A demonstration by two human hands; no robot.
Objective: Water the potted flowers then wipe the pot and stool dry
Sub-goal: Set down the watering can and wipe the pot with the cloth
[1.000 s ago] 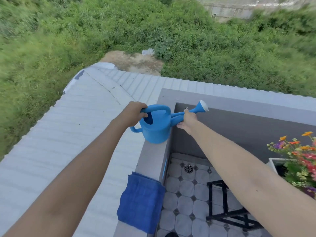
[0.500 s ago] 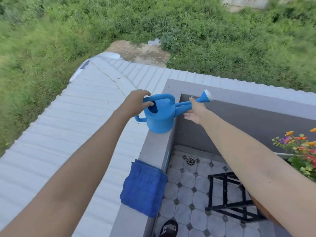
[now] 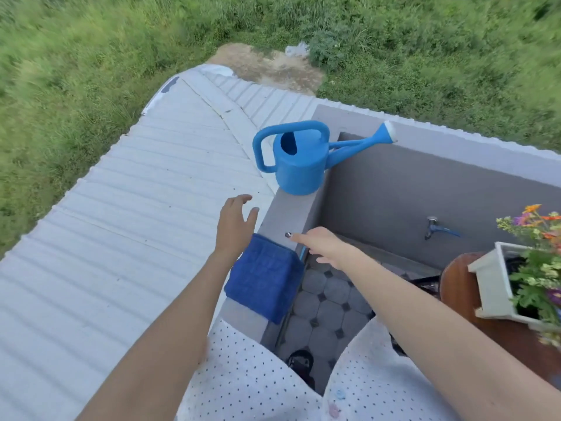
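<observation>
A blue watering can (image 3: 299, 165) stands upright on the grey ledge (image 3: 287, 214) at the wall corner, spout pointing right. A blue cloth (image 3: 264, 278) hangs folded over the same ledge, nearer to me. My left hand (image 3: 233, 226) hovers open just left of the cloth's top. Over the cloth's right edge my right hand (image 3: 321, 243) is open, one finger extended. At the right edge a white pot (image 3: 491, 284) of colourful flowers (image 3: 543, 262) sits on a brown wooden stool (image 3: 458, 284).
A corrugated white roof (image 3: 121, 223) slopes away left of the ledge, with grass beyond it. A blue tap (image 3: 437, 227) sticks out of the grey wall. Below lie the tiled floor (image 3: 321, 302), a black frame behind my right arm, and a dark shoe (image 3: 300, 363).
Both hands let go of the watering can, which now stands on the ledge, and drew back toward the blue cloth. The view tilted down, bringing the stool and tap into sight.
</observation>
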